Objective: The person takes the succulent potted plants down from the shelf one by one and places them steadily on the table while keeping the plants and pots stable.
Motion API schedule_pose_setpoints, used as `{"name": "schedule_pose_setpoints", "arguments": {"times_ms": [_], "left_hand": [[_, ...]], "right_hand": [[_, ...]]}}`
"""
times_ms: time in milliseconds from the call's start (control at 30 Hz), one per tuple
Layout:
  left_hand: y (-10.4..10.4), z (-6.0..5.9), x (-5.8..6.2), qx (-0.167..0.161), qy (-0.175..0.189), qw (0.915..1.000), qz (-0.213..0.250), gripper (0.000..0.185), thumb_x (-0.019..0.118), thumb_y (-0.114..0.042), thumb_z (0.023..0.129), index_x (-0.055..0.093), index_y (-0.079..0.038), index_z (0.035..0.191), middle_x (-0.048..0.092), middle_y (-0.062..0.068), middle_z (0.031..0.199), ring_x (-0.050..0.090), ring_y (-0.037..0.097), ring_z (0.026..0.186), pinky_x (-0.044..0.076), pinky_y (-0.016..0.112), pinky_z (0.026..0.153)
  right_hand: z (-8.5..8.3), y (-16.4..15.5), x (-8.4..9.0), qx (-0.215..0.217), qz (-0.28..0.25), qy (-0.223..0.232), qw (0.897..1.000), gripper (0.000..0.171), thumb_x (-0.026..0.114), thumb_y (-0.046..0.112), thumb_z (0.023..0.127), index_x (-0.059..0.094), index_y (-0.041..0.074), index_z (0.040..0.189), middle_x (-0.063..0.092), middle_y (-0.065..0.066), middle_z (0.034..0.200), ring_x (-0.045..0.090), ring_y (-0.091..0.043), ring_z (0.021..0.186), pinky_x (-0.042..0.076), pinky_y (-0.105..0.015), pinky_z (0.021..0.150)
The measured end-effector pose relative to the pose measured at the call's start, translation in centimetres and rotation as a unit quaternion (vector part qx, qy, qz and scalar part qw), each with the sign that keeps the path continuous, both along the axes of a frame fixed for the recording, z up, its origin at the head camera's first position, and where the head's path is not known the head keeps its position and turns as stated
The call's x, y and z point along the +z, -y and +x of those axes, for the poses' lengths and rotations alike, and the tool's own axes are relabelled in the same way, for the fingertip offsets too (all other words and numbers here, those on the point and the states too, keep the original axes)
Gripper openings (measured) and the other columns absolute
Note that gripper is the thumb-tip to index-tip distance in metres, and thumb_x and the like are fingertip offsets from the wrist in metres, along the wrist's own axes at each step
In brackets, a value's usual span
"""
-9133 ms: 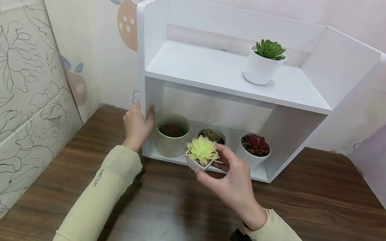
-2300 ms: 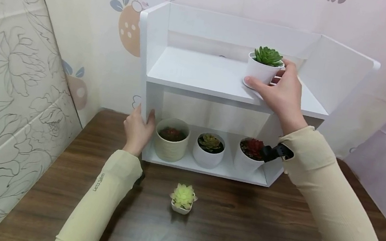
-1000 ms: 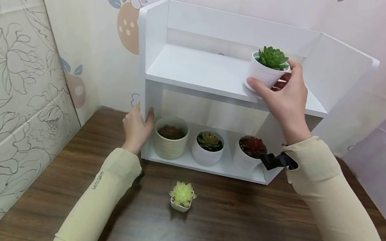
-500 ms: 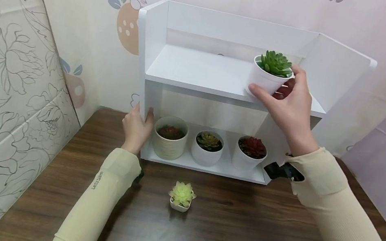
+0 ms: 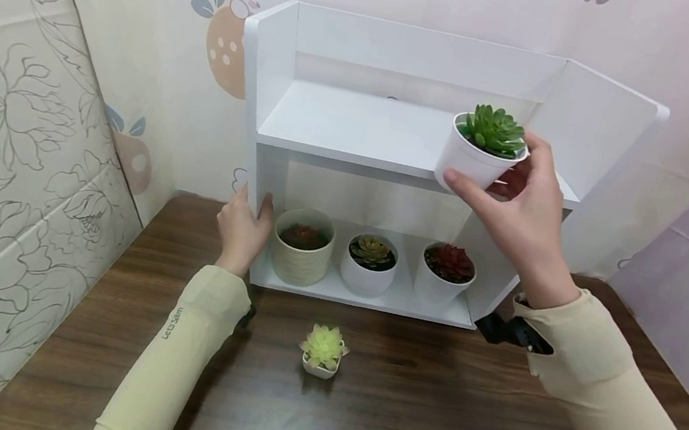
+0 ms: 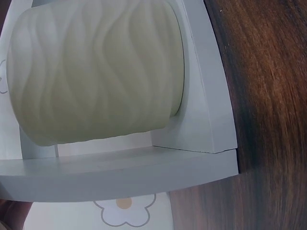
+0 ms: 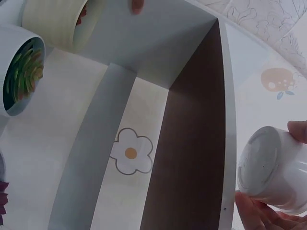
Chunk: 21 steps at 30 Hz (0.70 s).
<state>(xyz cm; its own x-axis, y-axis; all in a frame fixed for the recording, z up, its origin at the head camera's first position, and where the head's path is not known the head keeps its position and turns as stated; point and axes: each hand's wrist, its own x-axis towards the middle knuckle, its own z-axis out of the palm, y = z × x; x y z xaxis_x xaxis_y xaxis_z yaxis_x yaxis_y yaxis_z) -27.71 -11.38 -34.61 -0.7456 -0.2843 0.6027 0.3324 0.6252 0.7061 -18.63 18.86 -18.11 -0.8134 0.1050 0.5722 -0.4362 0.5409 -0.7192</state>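
Observation:
My right hand (image 5: 526,215) holds a white pot with a green succulent (image 5: 477,164), thumb on the near side and fingers behind. The pot is tilted, in front of the upper board's edge; in the right wrist view the underside of the white pot (image 7: 261,160) shows, off the board. My left hand (image 5: 243,230) grips the left side panel (image 5: 259,100) of the white shelf (image 5: 357,125), thumb inside, other fingers mostly hidden outside. Beside it stands a cream pot (image 5: 301,264), whose wavy surface fills much of the left wrist view.
On the lower board stand a white pot with a brownish-green succulent (image 5: 369,266) and a white pot with a red succulent (image 5: 444,277). A small yellow-green potted succulent (image 5: 323,352) sits on the wooden table (image 5: 368,424) in front. Patterned cloth hangs behind and at the left.
The yellow-green succulent was set down on the table. My right hand then took the green succulent's pot from the upper board and brought it forward and slightly right. My left hand stays put.

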Motion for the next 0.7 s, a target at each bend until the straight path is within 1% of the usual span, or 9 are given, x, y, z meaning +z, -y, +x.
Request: {"name": "schedule_pose_setpoints", "arguments": {"times_ms": [167,333,533,700], "left_hand": [[0.0,-0.1,-0.1,0.002,0.000,1.0000,-0.003,0.032,0.057,-0.022,0.090,0.061,0.005,0.106,0.067,0.027,0.105,0.065,0.047,0.095,0.048,0.058,0.080],[0.0,-0.1,-0.1,0.001,-0.001,1.0000,-0.004,0.032,0.058,-0.022,0.090,0.062,0.005,0.107,0.067,0.027,0.105,0.065,0.047,0.095,0.048,0.058,0.080],[0.0,0.0,-0.1,0.003,-0.004,1.0000,-0.004,0.031,0.058,-0.022,0.090,0.062,0.005,0.105,0.067,0.027,0.103,0.065,0.047,0.092,0.047,0.058,0.078],[0.0,0.0,-0.1,0.001,-0.003,1.0000,-0.002,0.031,0.058,-0.021,0.090,0.062,0.005,0.106,0.067,0.027,0.104,0.064,0.047,0.094,0.047,0.058,0.079]], "right_hand": [[0.6,0.0,-0.6,0.011,0.007,-0.008,1.000,0.073,0.080,0.019,0.077,0.040,0.017,0.138,0.057,0.002,0.112,0.061,-0.009,0.087,0.049,-0.014,0.075],[1.4,0.0,-1.1,0.010,0.016,-0.017,1.000,0.074,0.080,0.016,0.076,0.041,0.017,0.138,0.055,0.005,0.115,0.061,-0.009,0.087,0.049,-0.013,0.074],[2.5,0.1,-1.9,0.013,0.042,-0.009,0.999,0.076,0.081,0.016,0.076,0.040,0.018,0.139,0.054,0.004,0.120,0.060,-0.008,0.091,0.047,-0.012,0.077],[3.1,-0.1,-2.8,0.027,0.055,-0.011,0.998,0.075,0.081,0.010,0.074,0.040,0.015,0.138,0.052,0.004,0.122,0.058,-0.007,0.092,0.046,-0.012,0.077]]}}
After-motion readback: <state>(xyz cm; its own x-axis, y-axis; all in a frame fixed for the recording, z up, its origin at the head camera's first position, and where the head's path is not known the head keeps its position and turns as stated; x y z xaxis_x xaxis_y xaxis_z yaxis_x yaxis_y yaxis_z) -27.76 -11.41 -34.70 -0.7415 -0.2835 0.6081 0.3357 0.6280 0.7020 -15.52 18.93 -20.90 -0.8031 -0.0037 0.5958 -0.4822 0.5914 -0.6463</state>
